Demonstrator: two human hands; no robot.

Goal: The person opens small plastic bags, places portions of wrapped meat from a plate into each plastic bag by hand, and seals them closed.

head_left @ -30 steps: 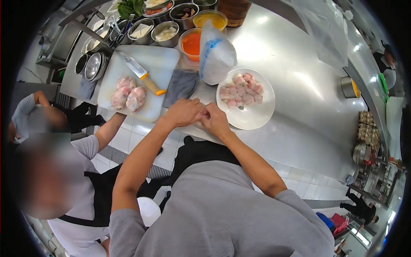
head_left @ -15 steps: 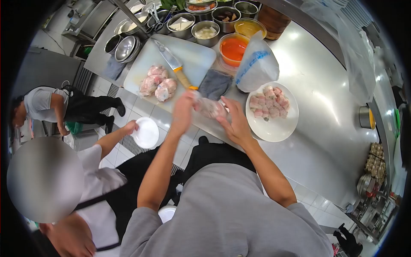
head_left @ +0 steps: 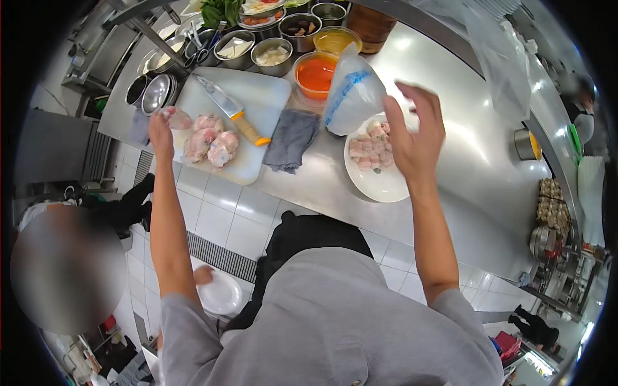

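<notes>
At the left edge of the white cutting board [head_left: 257, 90], my left hand [head_left: 161, 138] is on a plastic bag of pale pink meat [head_left: 175, 118]. Several similar bags of meat [head_left: 207, 143] lie together beside it on the board. My right hand [head_left: 418, 138] is raised with fingers apart and nothing in it. It covers the right part of a white plate [head_left: 380, 192] bearing cut meat pieces [head_left: 370, 149]. Close to its fingertips stands a clear plastic bag with blue print [head_left: 354, 93]. A knife [head_left: 225, 106] with a yellow-ended handle rests on the board.
A grey cloth [head_left: 293, 138] lies between board and plate. Behind are a bowl of orange liquid [head_left: 315, 76], a yellow one [head_left: 338, 40] and several metal food tins [head_left: 271, 56]. At lower left, a co-worker's hand [head_left: 203, 275] holds a white plate [head_left: 220, 293].
My hands have separated: the left carried the bagged meat left to the board, and the right moved over the plate, letting go. The co-worker has shifted down and back with the white plate.
</notes>
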